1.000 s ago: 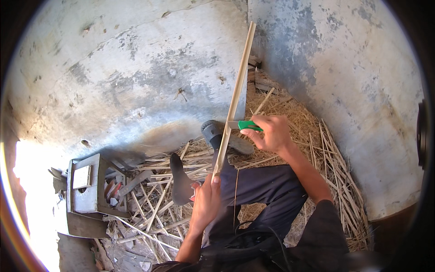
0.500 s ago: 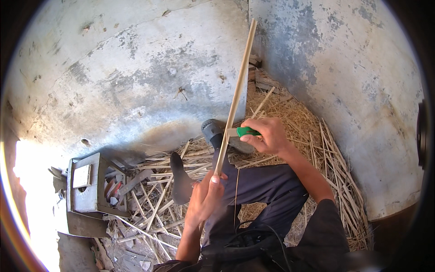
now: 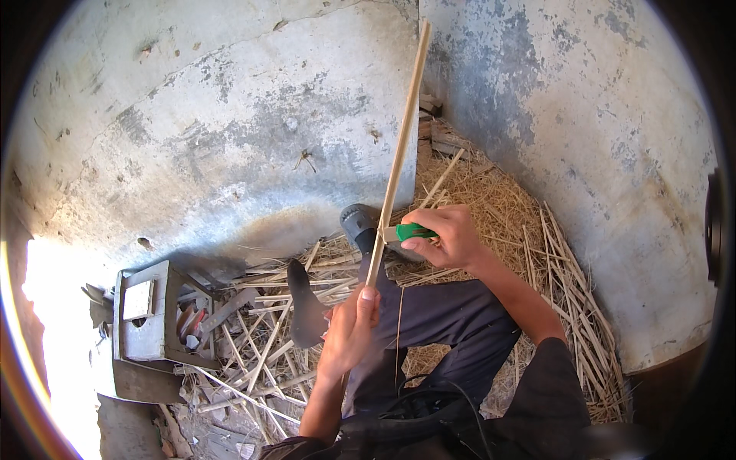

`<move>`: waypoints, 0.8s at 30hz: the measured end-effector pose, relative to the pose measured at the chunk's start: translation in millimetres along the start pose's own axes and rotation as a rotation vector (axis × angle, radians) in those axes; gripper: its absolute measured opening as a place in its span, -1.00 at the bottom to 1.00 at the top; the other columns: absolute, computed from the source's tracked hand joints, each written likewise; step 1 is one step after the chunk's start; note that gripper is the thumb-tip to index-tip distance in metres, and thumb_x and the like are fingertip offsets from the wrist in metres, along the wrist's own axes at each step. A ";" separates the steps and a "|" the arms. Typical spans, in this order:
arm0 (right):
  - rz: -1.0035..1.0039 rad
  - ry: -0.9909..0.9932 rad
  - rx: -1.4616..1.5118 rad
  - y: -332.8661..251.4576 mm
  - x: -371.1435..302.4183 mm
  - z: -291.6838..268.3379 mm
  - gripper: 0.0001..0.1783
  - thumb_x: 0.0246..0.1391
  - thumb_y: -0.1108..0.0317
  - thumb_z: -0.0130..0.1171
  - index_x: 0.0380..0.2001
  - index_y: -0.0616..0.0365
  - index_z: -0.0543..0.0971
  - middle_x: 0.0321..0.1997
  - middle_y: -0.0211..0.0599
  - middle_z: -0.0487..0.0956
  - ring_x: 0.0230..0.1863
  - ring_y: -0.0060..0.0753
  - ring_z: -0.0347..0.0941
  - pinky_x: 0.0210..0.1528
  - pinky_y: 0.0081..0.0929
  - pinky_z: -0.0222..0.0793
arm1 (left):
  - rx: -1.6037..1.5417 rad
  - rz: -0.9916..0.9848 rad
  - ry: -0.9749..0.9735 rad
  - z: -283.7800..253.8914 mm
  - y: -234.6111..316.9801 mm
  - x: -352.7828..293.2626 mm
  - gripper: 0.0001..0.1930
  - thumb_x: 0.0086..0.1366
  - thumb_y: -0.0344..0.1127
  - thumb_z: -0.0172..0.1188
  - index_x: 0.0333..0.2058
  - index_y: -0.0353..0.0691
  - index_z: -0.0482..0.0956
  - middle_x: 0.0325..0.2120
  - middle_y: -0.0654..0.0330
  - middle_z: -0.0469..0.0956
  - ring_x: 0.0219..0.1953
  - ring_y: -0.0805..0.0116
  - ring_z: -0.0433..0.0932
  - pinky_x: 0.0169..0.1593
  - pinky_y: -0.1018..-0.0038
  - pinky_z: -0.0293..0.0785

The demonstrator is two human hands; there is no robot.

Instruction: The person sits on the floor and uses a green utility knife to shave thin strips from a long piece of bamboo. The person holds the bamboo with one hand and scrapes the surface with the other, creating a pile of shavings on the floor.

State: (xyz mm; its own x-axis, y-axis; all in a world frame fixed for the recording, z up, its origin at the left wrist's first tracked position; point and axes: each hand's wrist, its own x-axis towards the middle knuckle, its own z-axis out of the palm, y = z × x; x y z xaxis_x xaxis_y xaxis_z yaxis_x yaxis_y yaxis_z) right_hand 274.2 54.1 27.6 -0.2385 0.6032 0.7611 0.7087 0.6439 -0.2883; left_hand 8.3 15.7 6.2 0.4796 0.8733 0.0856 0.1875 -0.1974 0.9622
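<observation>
A long, pale split strip of wood or bamboo (image 3: 401, 146) rises at a slant from my lap toward the wall. My left hand (image 3: 349, 328) is closed round its lower end, thumb laid along it. My right hand (image 3: 450, 236) grips a knife by its green handle (image 3: 414, 232). The short blade (image 3: 390, 234) touches the strip partway up, beyond my left hand. A thin curl seems to stand at the blade's edge. Behind the strip are my foot in a dark grey slipper (image 3: 357, 224) and my other foot in a dark sock (image 3: 308, 314).
Cut strips (image 3: 264, 349) lie scattered at the left, and more are heaped along the right wall (image 3: 590, 337). Fine shavings (image 3: 491, 199) cover the floor ahead. A worn wooden box (image 3: 146, 314) holding odds and ends stands at the left. Peeling walls (image 3: 253, 115) meet in a corner.
The strip has shifted slightly up and away, along with my left hand. My right hand and the knife have moved a little left and nearer to me, the blade still against the strip.
</observation>
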 end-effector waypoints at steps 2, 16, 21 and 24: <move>0.012 0.066 0.020 0.0 -0.1 1.7 -0.60 0.26 -0.09 0.42 -0.26 0.03 0.72 -0.46 -0.39 0.71 -0.50 -0.26 0.68 -0.46 -0.33 0.50 | 0.026 -0.004 -0.004 1.9 1.1 -1.5 -0.42 0.76 0.04 -0.27 -0.35 -0.29 0.42 -0.58 0.32 0.27 -0.53 0.51 0.19 -0.42 0.42 0.17; -0.054 0.081 -0.173 -0.9 -1.4 -8.5 -0.58 0.19 -0.08 0.48 -0.31 0.09 0.74 -0.50 -0.38 0.70 -0.56 -0.30 0.65 -0.50 -0.38 0.52 | 0.064 -0.042 0.000 6.6 2.4 -13.4 -0.45 0.77 -0.02 -0.23 -0.26 -0.38 0.49 -0.58 0.27 0.35 -0.51 0.50 0.24 -0.40 0.39 0.24; -0.062 0.074 -0.210 2.5 -2.9 -5.9 -0.58 0.18 -0.11 0.47 -0.34 0.05 0.74 -0.53 -0.44 0.69 -0.59 -0.35 0.63 -0.53 -0.40 0.49 | 0.090 -0.048 0.003 6.9 1.5 -14.3 -0.44 0.77 -0.01 -0.25 -0.27 -0.36 0.50 -0.59 0.30 0.33 -0.52 0.50 0.25 -0.40 0.39 0.23; -0.066 0.052 -0.212 4.5 -4.3 -5.3 -0.57 0.22 -0.13 0.44 -0.35 0.04 0.75 -0.54 -0.43 0.69 -0.60 -0.36 0.63 -0.55 -0.41 0.47 | 0.117 -0.039 0.014 8.3 -0.6 -15.8 -0.42 0.77 0.01 -0.27 -0.29 -0.34 0.49 -0.60 0.30 0.33 -0.53 0.48 0.27 -0.40 0.38 0.24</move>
State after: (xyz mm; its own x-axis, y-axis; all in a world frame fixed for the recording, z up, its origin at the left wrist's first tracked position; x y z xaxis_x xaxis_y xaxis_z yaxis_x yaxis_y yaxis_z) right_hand 282.0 52.0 26.2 -0.2584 0.5345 0.8047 0.8176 0.5647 -0.1126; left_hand 7.7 -1.7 2.1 0.4580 0.8874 0.0531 0.3048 -0.2129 0.9283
